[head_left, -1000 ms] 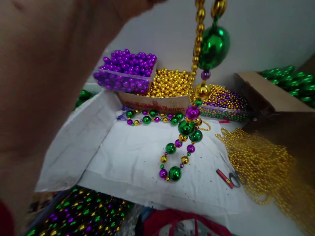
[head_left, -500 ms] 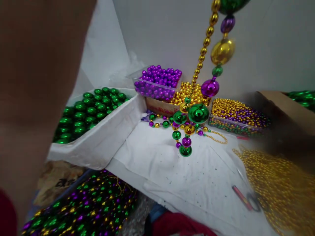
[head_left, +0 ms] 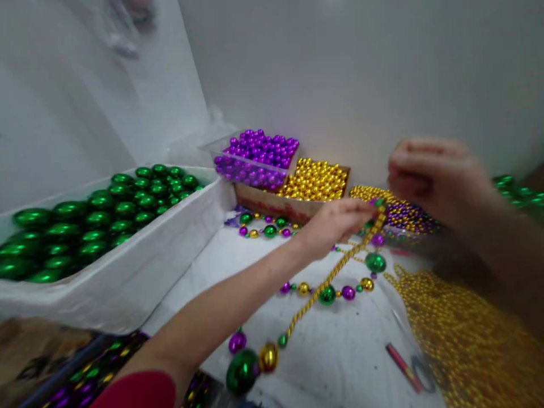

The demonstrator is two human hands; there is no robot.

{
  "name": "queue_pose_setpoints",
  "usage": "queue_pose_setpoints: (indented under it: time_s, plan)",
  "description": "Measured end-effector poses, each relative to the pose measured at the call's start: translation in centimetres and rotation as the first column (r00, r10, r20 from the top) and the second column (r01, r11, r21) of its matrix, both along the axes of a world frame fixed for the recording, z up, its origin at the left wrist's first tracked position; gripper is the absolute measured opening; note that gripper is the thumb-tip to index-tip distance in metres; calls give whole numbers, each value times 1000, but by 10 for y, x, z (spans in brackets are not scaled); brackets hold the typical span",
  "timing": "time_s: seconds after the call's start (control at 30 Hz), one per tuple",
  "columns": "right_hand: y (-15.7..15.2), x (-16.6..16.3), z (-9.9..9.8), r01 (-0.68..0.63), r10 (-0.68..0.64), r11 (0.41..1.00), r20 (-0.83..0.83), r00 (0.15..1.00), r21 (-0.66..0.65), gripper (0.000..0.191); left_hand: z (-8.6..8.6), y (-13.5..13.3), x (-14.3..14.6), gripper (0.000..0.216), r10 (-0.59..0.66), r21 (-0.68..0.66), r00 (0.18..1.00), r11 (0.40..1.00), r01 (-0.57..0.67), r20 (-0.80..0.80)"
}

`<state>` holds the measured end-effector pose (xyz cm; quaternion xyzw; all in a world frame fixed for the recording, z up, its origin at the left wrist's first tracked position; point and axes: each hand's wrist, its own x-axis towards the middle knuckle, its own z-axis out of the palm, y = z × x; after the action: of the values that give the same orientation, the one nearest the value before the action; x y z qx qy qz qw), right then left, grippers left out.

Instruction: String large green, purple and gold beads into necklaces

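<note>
Left hand (head_left: 334, 225) extends forward, right hand (head_left: 433, 173) curled higher.

A white box (head_left: 148, 269) of green beads (head_left: 98, 218) stands left of a clear tub (head_left: 212, 150) of purple beads (head_left: 264, 148).

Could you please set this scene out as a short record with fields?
Left hand: holds a bead strand at its fingertips
Right hand: raised, blurred; grasp unclear
Left side: green beads in a white box
Back: purple beads in a clear tub, beside gold beads
Right side: heap of gold strands
Surface: white sheet with a red tool
</note>
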<state>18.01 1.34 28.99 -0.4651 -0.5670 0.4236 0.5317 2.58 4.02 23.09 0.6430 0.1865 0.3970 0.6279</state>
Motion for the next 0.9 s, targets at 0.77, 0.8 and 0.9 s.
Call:
queue_pose_setpoints:
  time_s: [0.77,0.8,0.9]
  plan:
    - [10,49,-57,-287,305,952,-262,916,103,32,-34,-1,11,20,90,253,945,967,-7,-316]
    - [11,50,-59,-291,309,951,-277,910,106,32,-34,0,10,20,90,258,941,966,-3,-325]
    - [12,54,-65,-295,315,949,-317,894,112,32,-34,1,9,22,99,293,924,956,15,-368]
